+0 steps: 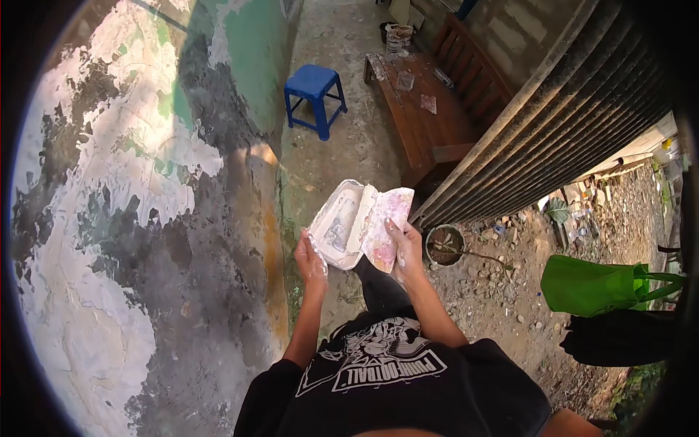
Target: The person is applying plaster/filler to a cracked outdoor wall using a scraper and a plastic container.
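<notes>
The person holds an open white foam container [348,227] out in front of the chest, above a narrow concrete path. The left hand [312,261] grips the container's lower left edge, fingers curled around the rim. The right hand [405,251] clasps the flap on the right side, which is stained pink, with fingers spread along its surface. Both hands are smeared with white.

To the left rises a wall [124,218] with peeling white and green paint, very close to the left arm. Farther up the path stands a blue plastic stool [314,96], and beside it a long wooden bench [426,109] carrying a few small scraps. A dark corrugated gate [553,124] runs along the right. Just below its near end sits a round pot [445,245] with a thin plant, near the right hand. A green bag [590,285] lies on gravel well off to the right.
</notes>
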Demonstrator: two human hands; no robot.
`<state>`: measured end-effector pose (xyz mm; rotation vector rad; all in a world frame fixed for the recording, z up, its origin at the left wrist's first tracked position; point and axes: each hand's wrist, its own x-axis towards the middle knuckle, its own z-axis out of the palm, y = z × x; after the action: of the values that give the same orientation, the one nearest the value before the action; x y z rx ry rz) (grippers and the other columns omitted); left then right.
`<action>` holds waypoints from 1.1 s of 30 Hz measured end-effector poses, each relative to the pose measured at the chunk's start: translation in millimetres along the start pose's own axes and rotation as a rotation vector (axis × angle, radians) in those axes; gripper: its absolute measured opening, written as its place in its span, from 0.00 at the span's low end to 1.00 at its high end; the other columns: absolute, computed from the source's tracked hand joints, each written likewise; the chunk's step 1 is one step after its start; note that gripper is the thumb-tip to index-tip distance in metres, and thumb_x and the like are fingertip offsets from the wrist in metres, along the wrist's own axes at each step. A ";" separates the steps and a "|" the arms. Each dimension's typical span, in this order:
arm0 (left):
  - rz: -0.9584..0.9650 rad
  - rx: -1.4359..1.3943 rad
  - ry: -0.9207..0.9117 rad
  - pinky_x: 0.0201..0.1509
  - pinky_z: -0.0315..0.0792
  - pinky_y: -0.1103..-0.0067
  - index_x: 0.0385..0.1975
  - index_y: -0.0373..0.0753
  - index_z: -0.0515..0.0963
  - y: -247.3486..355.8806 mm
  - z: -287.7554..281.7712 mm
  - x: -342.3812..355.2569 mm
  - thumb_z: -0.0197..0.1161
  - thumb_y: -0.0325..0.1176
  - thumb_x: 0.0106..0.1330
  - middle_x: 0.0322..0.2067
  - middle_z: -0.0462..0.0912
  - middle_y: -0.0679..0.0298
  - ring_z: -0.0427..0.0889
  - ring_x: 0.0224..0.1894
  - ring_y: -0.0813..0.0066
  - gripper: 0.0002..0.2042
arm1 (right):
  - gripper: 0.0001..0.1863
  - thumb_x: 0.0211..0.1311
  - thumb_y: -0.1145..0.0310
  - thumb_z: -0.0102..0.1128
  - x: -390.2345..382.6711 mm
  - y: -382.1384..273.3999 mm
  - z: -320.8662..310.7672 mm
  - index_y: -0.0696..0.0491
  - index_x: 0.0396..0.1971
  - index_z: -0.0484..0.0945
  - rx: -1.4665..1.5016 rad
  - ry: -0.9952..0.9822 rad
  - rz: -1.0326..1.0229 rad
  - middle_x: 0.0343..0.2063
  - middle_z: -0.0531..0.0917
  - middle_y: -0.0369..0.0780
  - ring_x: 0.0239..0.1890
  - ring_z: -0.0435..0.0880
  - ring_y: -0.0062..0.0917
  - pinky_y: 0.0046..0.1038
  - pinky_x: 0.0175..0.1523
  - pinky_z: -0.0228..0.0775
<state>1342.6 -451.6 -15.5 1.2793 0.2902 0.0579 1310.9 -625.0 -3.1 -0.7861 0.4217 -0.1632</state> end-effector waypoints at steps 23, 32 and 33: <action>-0.170 0.191 -0.609 0.44 0.68 0.83 0.44 0.30 0.74 53.4 245.3 468.2 0.44 0.45 0.72 0.38 0.78 0.65 0.74 0.39 0.83 0.21 | 0.11 0.60 0.77 0.54 393.3 -95.8 130.9 0.63 0.42 0.75 0.121 0.412 -0.182 0.40 0.80 0.41 0.38 0.79 0.19 0.23 0.45 0.72; -0.149 0.415 -0.993 0.47 0.66 0.85 0.47 0.30 0.73 86.2 366.2 604.8 0.42 0.45 0.73 0.38 0.77 0.67 0.72 0.40 0.84 0.22 | 0.11 0.60 0.76 0.55 496.5 -125.2 166.1 0.62 0.43 0.76 0.214 0.705 -0.293 0.38 0.81 0.39 0.37 0.79 0.18 0.22 0.44 0.71; -0.132 0.446 -0.986 0.48 0.67 0.84 0.46 0.28 0.73 81.8 380.3 622.6 0.41 0.41 0.73 0.39 0.78 0.64 0.72 0.40 0.83 0.20 | 0.10 0.60 0.76 0.55 511.8 -131.0 167.9 0.61 0.42 0.77 0.211 0.728 -0.305 0.37 0.81 0.38 0.37 0.79 0.17 0.21 0.43 0.71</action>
<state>2044.7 -656.8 46.5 1.5674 -0.4902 -0.7698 1847.1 -759.0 39.2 -0.5584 0.9519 -0.7803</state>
